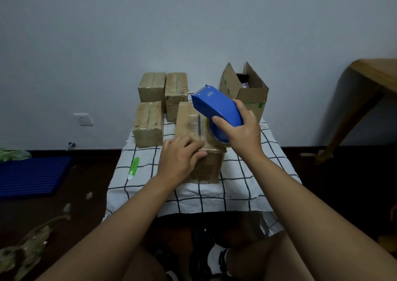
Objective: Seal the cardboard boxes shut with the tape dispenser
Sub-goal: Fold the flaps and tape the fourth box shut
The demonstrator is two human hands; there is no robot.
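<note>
Taping of the brown cardboard box (194, 128) at table centre is under way: blue plastic tape dispenser (217, 109) is gripped by right hand (240, 128) over the lid; left hand (182, 158), flat and spread, presses the near edge. Next, likely pulling tape along the seam.

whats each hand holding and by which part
Right hand grips the blue tape dispenser by its rear end. Left hand holds nothing, pressing flat on the box.
</note>
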